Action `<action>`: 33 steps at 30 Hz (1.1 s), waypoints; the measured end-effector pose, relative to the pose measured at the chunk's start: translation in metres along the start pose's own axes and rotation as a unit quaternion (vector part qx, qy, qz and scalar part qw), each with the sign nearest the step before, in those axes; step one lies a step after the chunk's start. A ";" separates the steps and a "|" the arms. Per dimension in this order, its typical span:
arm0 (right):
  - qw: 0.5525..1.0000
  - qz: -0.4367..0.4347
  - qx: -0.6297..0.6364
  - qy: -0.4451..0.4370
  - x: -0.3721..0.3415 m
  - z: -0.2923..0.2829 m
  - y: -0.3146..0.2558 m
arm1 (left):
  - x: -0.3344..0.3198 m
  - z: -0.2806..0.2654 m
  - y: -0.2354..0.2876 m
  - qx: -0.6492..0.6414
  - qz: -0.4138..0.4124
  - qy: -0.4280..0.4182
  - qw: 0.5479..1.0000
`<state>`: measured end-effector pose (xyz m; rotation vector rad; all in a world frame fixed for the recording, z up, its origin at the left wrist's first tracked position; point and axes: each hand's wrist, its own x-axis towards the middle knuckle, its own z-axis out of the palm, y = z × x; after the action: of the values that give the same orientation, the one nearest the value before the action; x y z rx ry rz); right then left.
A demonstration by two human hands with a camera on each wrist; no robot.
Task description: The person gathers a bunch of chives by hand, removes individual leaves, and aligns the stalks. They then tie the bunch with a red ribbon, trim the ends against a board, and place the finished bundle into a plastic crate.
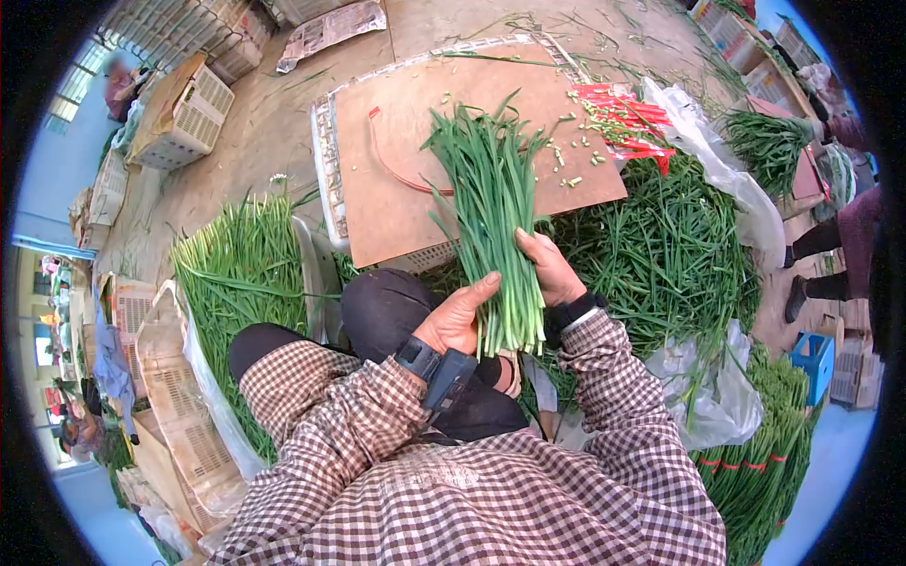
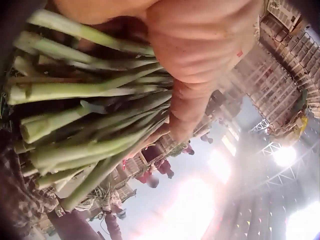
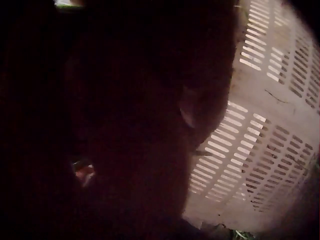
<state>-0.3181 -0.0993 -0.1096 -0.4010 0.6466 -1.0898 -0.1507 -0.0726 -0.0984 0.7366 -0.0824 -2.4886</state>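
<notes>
Work hall: bare floor (image 1: 260, 137), crates along the sides.
Counter (image 1: 396, 226): brown board on a pale slotted crate, in front of the seated person.
Heap of loose green leaves (image 1: 679, 255): right of the counter, beside clear plastic sheeting (image 1: 731, 193).
Stack of green stalks (image 1: 245, 259): left of the person's knees.
Banded bundles (image 1: 755, 509): lower right, tied in red; blue stool (image 1: 813, 366) near them.
Bunch of long green stalks (image 1: 495, 203): between the two hands, leaf tips over the counter, pale ends toward the person.
Left hand (image 1: 455, 319): grip closed about the bunch's pale end, thumb extended.
Right hand (image 1: 552, 271): grip clamped on the bunch's other side, thumb in front; right wrist view mostly dark.
Red strips (image 1: 628, 113): piled at the counter's far right corner.
Red band (image 1: 389, 173): curved, single, left of the bunch.
Cut stalk bits (image 1: 572, 181): scattered, right of the bunch.
</notes>
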 end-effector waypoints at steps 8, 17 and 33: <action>0.971 -0.086 -0.207 0.085 0.008 0.006 0.015 | 0.008 0.005 -0.005 0.063 -0.029 0.017 0.997; 0.830 0.012 -0.548 0.101 -0.001 -0.023 -0.049 | 0.007 0.003 -0.003 0.127 -0.016 0.073 0.989; 0.772 -0.105 -0.627 0.030 0.038 0.015 -0.125 | 0.004 0.006 -0.003 0.159 0.017 0.118 0.980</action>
<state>-0.3823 -0.1862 -0.0343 -1.6310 1.3788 -0.7253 -0.1581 -0.0722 -0.0963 1.1460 -0.4090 -2.3627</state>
